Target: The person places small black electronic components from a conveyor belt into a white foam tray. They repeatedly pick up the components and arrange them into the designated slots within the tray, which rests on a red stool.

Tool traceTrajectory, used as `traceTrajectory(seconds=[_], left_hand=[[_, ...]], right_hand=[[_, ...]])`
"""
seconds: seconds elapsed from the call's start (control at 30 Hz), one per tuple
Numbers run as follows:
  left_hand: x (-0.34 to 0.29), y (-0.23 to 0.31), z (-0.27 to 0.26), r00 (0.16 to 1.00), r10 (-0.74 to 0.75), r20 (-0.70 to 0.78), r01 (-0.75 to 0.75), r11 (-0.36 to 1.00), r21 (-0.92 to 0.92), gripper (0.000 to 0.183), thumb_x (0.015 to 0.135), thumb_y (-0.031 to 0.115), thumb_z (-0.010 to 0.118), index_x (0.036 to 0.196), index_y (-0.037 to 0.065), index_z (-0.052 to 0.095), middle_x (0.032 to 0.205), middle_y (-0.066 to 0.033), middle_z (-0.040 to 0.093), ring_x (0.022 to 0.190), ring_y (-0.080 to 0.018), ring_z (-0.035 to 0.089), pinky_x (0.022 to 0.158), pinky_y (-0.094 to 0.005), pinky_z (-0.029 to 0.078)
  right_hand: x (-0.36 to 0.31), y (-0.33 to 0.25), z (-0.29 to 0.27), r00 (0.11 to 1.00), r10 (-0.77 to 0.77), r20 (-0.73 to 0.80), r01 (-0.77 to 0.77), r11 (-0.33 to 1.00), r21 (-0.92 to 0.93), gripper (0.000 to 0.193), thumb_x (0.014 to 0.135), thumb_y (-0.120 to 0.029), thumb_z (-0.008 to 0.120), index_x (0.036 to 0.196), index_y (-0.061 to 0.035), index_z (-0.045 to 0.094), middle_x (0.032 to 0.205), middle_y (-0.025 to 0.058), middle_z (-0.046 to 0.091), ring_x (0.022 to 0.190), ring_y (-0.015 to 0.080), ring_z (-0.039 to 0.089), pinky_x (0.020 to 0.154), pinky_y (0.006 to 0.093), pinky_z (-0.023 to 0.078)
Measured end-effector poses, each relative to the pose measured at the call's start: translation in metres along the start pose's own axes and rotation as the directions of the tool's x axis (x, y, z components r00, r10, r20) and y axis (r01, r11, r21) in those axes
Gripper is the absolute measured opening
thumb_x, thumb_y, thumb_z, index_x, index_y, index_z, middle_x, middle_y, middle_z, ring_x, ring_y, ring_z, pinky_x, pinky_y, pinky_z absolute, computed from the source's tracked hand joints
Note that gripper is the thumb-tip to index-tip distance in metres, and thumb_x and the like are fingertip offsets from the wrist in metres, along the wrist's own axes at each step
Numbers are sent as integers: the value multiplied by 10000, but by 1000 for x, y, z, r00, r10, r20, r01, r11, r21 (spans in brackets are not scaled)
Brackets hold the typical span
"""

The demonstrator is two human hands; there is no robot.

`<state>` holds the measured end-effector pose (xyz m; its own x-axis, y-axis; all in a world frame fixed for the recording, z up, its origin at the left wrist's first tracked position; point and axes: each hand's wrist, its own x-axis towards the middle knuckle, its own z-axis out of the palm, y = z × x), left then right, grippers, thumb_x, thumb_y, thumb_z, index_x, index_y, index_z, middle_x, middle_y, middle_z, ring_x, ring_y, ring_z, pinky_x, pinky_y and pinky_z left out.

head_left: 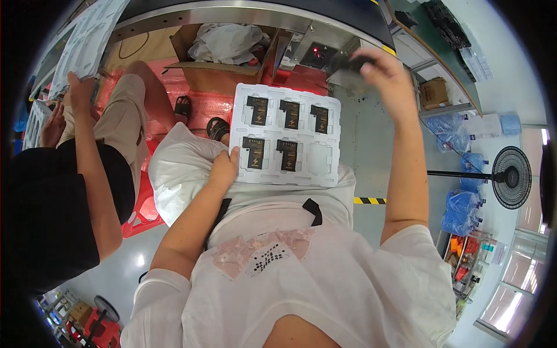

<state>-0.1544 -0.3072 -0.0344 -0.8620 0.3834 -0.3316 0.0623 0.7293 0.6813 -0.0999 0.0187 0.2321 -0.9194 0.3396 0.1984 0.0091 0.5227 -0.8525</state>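
One co-worker (pixel 49 214): far left of the lap tray (pixel 284 91); dressed in a black top and beige shorts; gripping a tilted white moulded sheet (pixel 87 46)
White stack (pixel 36 123): left of the lap tray, beside the co-worker; too cut off by the rim of the view to count its layers
Cardboard box (pixel 223 75): beyond the lap tray, to its upper left; flaps open; crumpled clear plastic bags (pixel 229 42) fill it
Left hand (pixel 223 167): at the left edge of the lap tray; closed on that rim, thumb at the edge, the other fingers mostly hidden
Lap tray: white, moulded, six pockets in two rows; resting on the person's lap, its left rim in the left hand
Flat black packs (pixel 290 117): five, with orange marks; inside the lap tray, three along the upper row, two in the left and middle pockets of the lower row; the lower right pocket shows its bare white floor
Bench (pixel 331 20): beyond the lap tray; dark top, metal front edge; a panel with a red light (pixel 315 50) sits below
Right hand (pixel 384 72): raised, beyond the lap tray and to its right; fingers bent, blurred; a dark smear (pixel 351 65) lies by the fingertips; cannot tell whether it is held
Striped tape (pixel 369 200): yellow and black, on the floor, right of the lap tray
Blue jugs (pixel 461 210): well right of the lap tray
Black fan (pixel 512 177): farthest right of the lap tray; round, on a pole
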Motion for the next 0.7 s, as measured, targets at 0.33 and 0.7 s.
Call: traceTrajectory(seconds=[0.33, 0.7], left_hand=[[3, 0, 1, 1000, 7, -3, -7, 1000, 26, 658, 920, 505, 348, 906, -116, 563, 908, -356, 572, 900, -478, 558, 811, -492, 429], [1, -3, -1, 1000, -10, -1, 10, 999, 36, 689, 915, 542, 324, 901, -96, 585, 928, -355, 571, 950, -480, 542, 852, -476, 405]], right_hand=[[-103, 127, 61, 714, 417, 563, -62, 838, -542, 480, 691, 101, 501, 1110, -116, 591, 1064, 112, 588, 994, 279, 554, 863, 361, 438], [-181, 132, 99, 978, 145, 149, -9, 745, -667, 648, 680, -160, 716, 1271, -116, 453, 1241, 131, 456, 1168, 300, 434, 919, 511, 367]])
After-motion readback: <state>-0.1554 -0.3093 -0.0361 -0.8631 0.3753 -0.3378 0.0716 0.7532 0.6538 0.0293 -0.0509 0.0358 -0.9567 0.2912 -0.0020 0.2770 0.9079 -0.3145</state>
